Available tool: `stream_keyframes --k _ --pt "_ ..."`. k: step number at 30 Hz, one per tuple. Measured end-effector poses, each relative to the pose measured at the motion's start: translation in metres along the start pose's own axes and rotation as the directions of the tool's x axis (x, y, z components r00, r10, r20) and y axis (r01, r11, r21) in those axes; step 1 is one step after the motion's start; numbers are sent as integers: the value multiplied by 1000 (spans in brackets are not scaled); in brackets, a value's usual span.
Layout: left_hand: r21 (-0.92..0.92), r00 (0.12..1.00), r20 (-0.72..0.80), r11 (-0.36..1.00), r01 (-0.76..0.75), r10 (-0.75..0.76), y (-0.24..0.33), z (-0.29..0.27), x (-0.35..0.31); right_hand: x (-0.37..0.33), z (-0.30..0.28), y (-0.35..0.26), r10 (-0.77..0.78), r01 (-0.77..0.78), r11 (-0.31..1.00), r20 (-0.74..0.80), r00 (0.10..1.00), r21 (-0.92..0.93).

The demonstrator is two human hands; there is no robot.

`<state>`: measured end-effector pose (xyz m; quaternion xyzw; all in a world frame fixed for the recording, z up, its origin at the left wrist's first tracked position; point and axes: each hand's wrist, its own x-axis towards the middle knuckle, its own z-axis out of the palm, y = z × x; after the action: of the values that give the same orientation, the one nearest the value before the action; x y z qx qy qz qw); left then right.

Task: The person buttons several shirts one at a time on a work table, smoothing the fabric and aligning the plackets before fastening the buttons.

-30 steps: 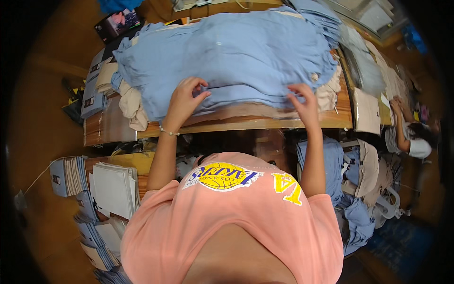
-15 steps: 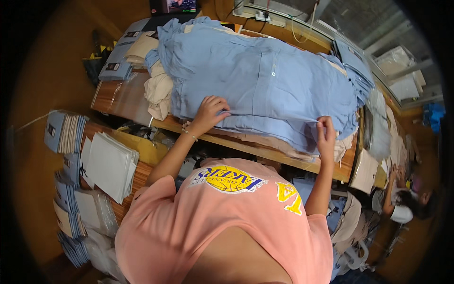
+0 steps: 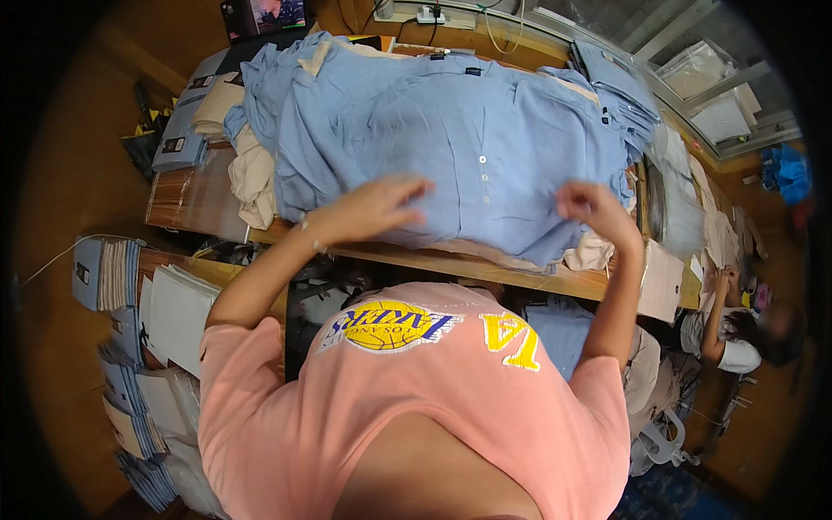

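Observation:
A light blue button-up shirt [image 3: 511, 165] lies face up and spread on top of a heap of garments, its small white buttons running down the middle. My left hand [image 3: 377, 208] hovers over the shirt's lower left part, thumb and fingers apart, with nothing seen between them. Over the lower right part is my right hand [image 3: 602, 212], its fingers bent and smeared by motion, so what it may hold cannot be made out. Beige cloth [image 3: 254, 186] bulges from the heap's left side, and more beige cloth [image 3: 589, 251] shows below my right hand.
Folded blue shirts [image 3: 615, 82] are stacked at the back right, others [image 3: 184, 130] at the back left. White sheets [image 3: 180, 316] and a pile of folded garments [image 3: 117, 273] stand at left. A screen [image 3: 264, 16] is behind the table. Another person [image 3: 732, 338] works at far right.
Both hands have come off the shirt's lower edge, where fingers were pinching cloth. The shirt's front now lies further down toward me, showing more buttons and the collar labels. The view has shifted slightly.

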<state>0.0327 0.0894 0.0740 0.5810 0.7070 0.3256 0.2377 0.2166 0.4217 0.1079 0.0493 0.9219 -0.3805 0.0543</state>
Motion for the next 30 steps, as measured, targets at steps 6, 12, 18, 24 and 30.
stream_keyframes --k 6,12,18,24,30 --pt "205 864 -462 972 -117 201 -41 -24 113 124 46 -28 -92 145 984 -399 912 104" --pt "-11 935 -355 1000 4 -8 -27 -41 124 139 52 -15 -77 193 953 -428 900 234" --pt "50 952 -298 997 -63 75 -30 -49 125 147 54 -21 -130 313 850 -407 904 423" --pt "-74 916 -378 981 -178 137 -12 -49 135 145 57 -34 -153 371 755 -405 902 540" --pt "-87 897 -390 962 -260 208 -13 -50 140 139 52 -37 -158 382 685 -385 909 620"
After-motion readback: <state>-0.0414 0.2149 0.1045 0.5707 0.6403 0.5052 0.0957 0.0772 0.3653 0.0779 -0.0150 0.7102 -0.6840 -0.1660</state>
